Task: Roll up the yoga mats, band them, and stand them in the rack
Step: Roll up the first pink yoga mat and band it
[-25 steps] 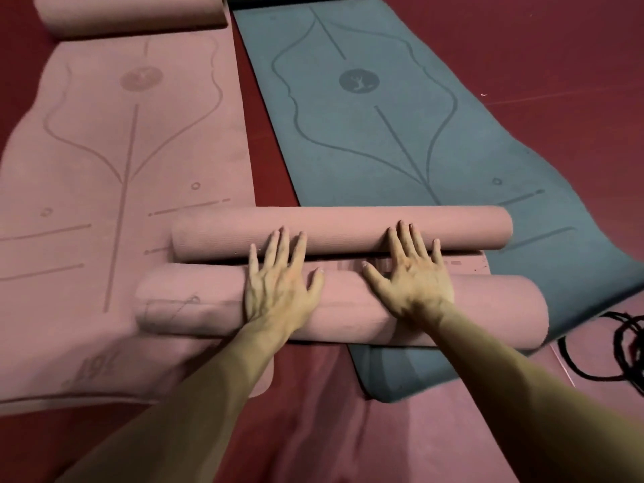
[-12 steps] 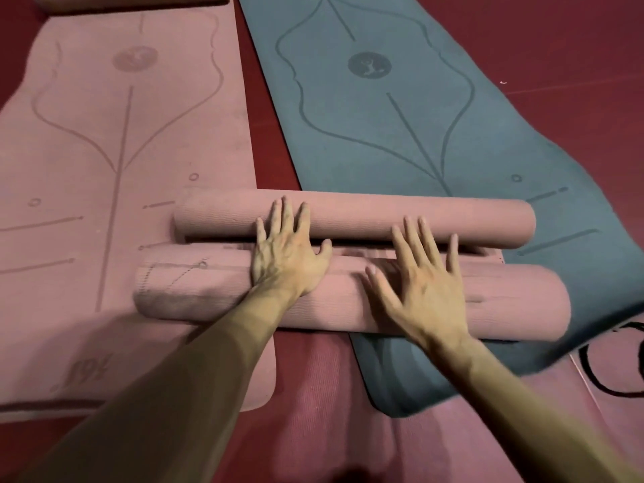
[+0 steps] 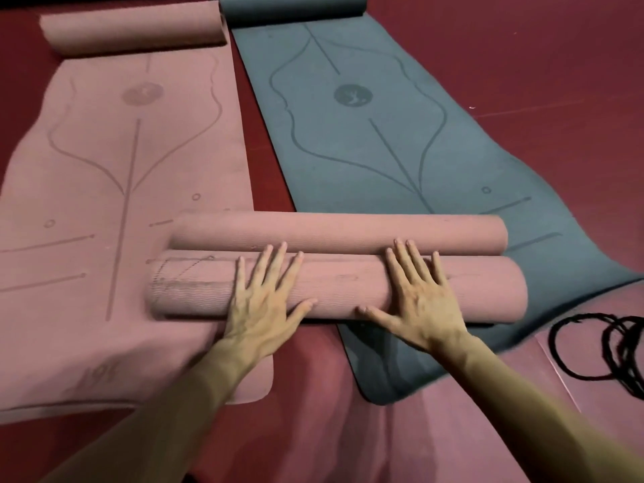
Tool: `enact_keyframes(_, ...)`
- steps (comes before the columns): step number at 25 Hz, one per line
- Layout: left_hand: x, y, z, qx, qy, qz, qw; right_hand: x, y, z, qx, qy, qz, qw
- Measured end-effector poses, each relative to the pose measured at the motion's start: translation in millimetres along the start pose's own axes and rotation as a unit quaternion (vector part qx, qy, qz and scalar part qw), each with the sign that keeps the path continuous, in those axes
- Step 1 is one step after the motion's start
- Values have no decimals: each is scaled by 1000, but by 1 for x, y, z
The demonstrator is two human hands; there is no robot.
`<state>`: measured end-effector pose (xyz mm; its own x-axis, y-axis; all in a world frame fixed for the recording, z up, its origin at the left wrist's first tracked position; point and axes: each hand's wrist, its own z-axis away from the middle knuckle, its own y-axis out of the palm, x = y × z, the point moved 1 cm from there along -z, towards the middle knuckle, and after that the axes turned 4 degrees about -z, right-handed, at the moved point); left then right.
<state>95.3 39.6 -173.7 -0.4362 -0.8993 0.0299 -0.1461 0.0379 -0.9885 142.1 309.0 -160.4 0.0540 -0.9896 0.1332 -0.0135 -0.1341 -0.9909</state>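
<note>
A pink yoga mat lies crosswise over two flat mats, wound into a near roll (image 3: 348, 289) and a thinner far roll (image 3: 348, 231) that lie side by side and touch. My left hand (image 3: 266, 301) presses flat on the near roll left of its middle, fingers spread. My right hand (image 3: 423, 298) presses flat on it right of the middle, fingertips reaching the seam between the two rolls. Under the rolls lie a flat pink mat (image 3: 115, 190) on the left and a flat blue-grey mat (image 3: 376, 141) on the right.
Both flat mats curl into rolled ends at the far side, pink (image 3: 132, 33) and blue-grey (image 3: 296, 8). Black elastic bands (image 3: 613, 350) lie in loops on the dark red floor (image 3: 540, 64) at the right. No rack is in view.
Both hands have slid back toward me over the near roll, and the two rolls now lie closer together. The view has tilted up, showing the mats' far ends and the bands.
</note>
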Motion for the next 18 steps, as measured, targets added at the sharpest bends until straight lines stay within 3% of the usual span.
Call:
enact_keyframes(4, 20, 0, -5, 21, 54, -24, 998, -17, -2, 6, 12, -25, 40, 999)
enact_keyframes(7, 44, -1, -22, 85, 115, -52, 988, -17, -5, -5, 13, -19, 41, 999)
enact_keyframes(9, 48, 1, -27, 113, 109, -71, 985, -18, -8, -10, 4, -27, 23, 999)
enact_keyframes(14, 39, -7, -7, 48, 120, -72, 989, -17, -14, -3, -32, -36, 3, 999)
enact_keyframes(18, 37, -19, 25, 55, 122, -49, 990, -5, -26, 27, -19, -53, 1, 998)
